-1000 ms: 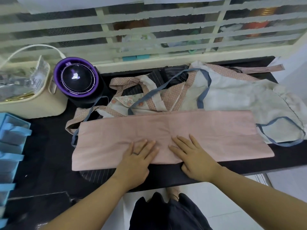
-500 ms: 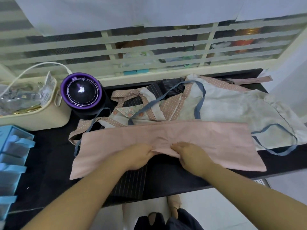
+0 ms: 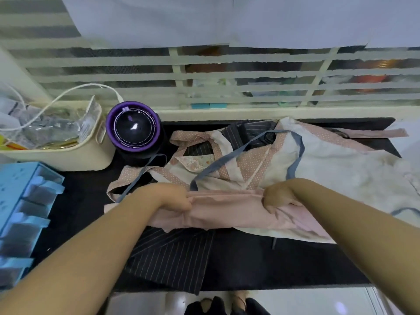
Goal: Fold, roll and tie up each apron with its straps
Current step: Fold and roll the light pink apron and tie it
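Note:
A pink apron, folded into a long band, lies across the black table. My left hand grips the band's far edge left of centre, fingers curled into the cloth. My right hand grips the same edge further right. The band is lifted and bunched between them, its near edge hanging loose. A dark pinstriped apron lies under it at the table's front. Behind it sits a heap of pale aprons with pink dotted trim and blue-grey straps.
A purple-rimmed round appliance stands at the back left beside a cream basket of packets with a white cable. A blue drawer unit sits at the left edge. A barred window runs behind the table. Floor and my feet show below.
My hands went from pressing flat on the pink band to gripping its edge. They moved apart and away from me, lifting and bunching the cloth and uncovering more of the pinstriped apron.

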Available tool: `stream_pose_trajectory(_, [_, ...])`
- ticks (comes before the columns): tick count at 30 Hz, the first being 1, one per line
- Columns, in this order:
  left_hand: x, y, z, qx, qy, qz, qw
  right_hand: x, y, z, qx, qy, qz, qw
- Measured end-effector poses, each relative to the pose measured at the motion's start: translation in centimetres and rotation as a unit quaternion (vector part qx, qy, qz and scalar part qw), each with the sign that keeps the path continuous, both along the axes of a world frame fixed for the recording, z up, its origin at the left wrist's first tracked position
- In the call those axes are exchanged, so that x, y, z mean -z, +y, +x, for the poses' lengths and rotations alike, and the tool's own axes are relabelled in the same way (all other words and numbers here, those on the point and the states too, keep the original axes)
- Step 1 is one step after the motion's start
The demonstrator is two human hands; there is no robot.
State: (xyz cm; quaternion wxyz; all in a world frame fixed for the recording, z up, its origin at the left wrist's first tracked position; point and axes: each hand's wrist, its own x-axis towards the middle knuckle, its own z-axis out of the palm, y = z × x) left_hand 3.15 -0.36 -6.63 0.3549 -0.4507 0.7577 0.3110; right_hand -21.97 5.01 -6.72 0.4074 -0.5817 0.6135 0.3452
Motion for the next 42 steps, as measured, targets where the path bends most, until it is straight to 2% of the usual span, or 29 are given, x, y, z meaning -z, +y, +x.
stream_pose_trajectory(3, [0.8, -1.1, 2.1, -0.03, -0.034, 0.008, 0.999, 1.2, -0.6, -0.8, -0.006, 0.018, -0.001, 1.0])
stream_pose_trajectory(6, [1.0, -2.4, 5.6, -0.093, -0.04, -0.011, 0.995, 1.9, -1.0, -1.2, 0.043, 0.024, -0.007, 0.999])
stream_pose_trajectory(9, [0.9, -2.7, 9.3, -0.199, 0.011, -0.034, 0.979, 2.5, -1.5, -1.0, 0.083, 0.024, 0.009, 0.996])
stream_pose_trajectory(10, [1.2, -2.5, 10.1, -0.255, 0.055, -0.054, 0.964, 2.6, -1.5, -1.0, 0.093, 0.027, 0.017, 0.995])
stream_pose_trajectory(11, [1.7, -2.0, 10.9, -0.331, 0.109, -0.073, 0.934, 2.8, -1.7, -0.9, 0.099, 0.025, 0.024, 0.995])
stream_pose_trajectory(14, [3.5, 0.0, 11.7, -0.532, 0.227, -0.131, 0.805, 3.0, -1.9, -0.8, 0.109, 0.028, 0.034, 0.993])
stream_pose_trajectory(16, [4.5, 1.2, 11.1, -0.591, 0.248, -0.186, 0.745, 2.9, -2.0, -0.7, 0.11, 0.031, 0.035, 0.993])
stream_pose_trajectory(18, [5.4, 2.3, 10.2, -0.589, 0.234, -0.262, 0.727, 3.1, -2.0, -0.6, 0.111, 0.033, 0.035, 0.993])
stream_pose_trajectory(20, [6.2, 3.1, 9.6, -0.555, 0.207, -0.329, 0.736, 3.0, -2.1, -0.6, 0.109, 0.039, 0.033, 0.993])
stream_pose_trajectory(24, [7.2, 3.1, 10.0, -0.398, 0.134, -0.423, 0.803, 3.1, -2.0, -0.3, 0.112, 0.047, 0.035, 0.992])
stream_pose_trajectory(26, [7.2, 2.4, 10.2, -0.362, 0.112, -0.432, 0.818, 3.2, -1.9, -0.2, 0.112, 0.05, 0.035, 0.992])
stream_pose_trajectory(28, [6.6, 2.1, 10.0, -0.376, 0.093, -0.435, 0.813, 3.3, -1.8, -0.1, 0.113, 0.048, 0.035, 0.992])
stream_pose_trajectory(31, [5.6, 3.3, 8.2, -0.343, 0.064, -0.534, 0.77, 3.3, -1.7, -0.4, 0.121, 0.037, 0.044, 0.991])
stream_pose_trajectory(32, [5.2, 4.2, 6.7, -0.323, 0.08, -0.528, 0.781, 3.3, -1.8, -0.4, 0.123, 0.033, 0.045, 0.991])
stream_pose_trajectory(34, [4.7, 6.4, 2.3, -0.283, 0.186, -0.417, 0.843, 3.3, -1.8, -0.3, 0.121, 0.027, 0.042, 0.991])
stream_pose_trajectory(35, [5.1, 7.5, -0.3, -0.192, 0.246, -0.368, 0.876, 3.3, -1.6, -0.4, 0.119, 0.023, 0.04, 0.992])
stream_pose_trajectory(36, [5.8, 8.3, -2.4, -0.073, 0.294, -0.348, 0.887, 3.4, -1.6, -0.3, 0.114, 0.02, 0.036, 0.993])
stream_pose_trajectory(37, [6.8, 8.7, -4.3, 0.021, 0.305, -0.328, 0.894, 3.4, -1.4, -0.4, 0.109, 0.016, 0.027, 0.994])
stream_pose_trajectory(38, [7.5, 8.6, -5.4, 0.067, 0.279, -0.321, 0.903, 3.5, -1.3, -0.3, 0.1, 0.011, 0.016, 0.995])
stream_pose_trajectory(39, [7.7, 8.1, -5.9, 0.068, 0.234, -0.287, 0.926, 3.5, -1.2, -0.4, 0.09, 0.006, 0.002, 0.996])
stream_pose_trajectory(42, [10.5, 7.9, -6.2, 0.078, 0.203, -0.293, 0.931, 3.3, -0.3, -1.5, 0.064, -0.006, -0.046, 0.997])
